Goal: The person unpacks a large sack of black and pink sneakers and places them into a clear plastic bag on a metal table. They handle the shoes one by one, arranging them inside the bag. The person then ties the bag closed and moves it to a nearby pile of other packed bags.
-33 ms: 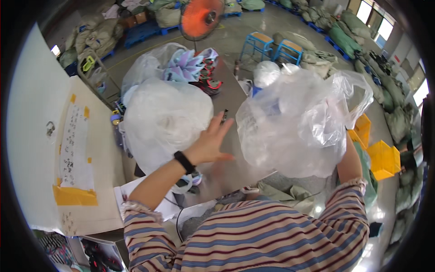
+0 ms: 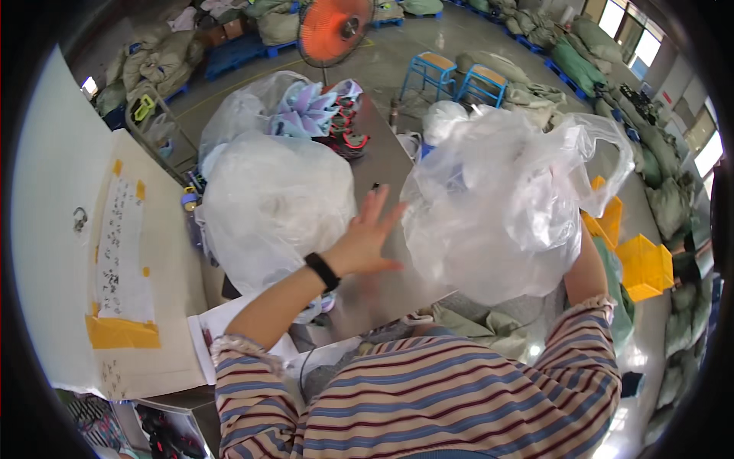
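My left hand (image 2: 362, 243), with a black band on its wrist, hovers over the grey tabletop (image 2: 386, 145), fingers spread and holding nothing. Just past its fingertips lies a small dark object (image 2: 375, 187). Beside it on the left sits a large, full-looking translucent plastic bag (image 2: 277, 206). On the right I hold up a big clear plastic bag (image 2: 489, 222), loose and puffed out, with a looped handle at its upper right. My right hand (image 2: 564, 182) shows only faintly through the crumpled plastic; its fingers are mostly hidden.
Pale purple petal-like pieces (image 2: 304, 111) and red-and-black items (image 2: 348, 141) lie on the table's far side. Beyond stand an orange fan (image 2: 332, 30) and two blue-framed stools (image 2: 428, 73). Yellow bins (image 2: 644, 268) are at the right. A white panel (image 2: 69, 229) rises on the left.
My left hand has shifted slightly right, and its fingers now cover more of the small dark object. The clear bag in my right hand has changed shape a little.
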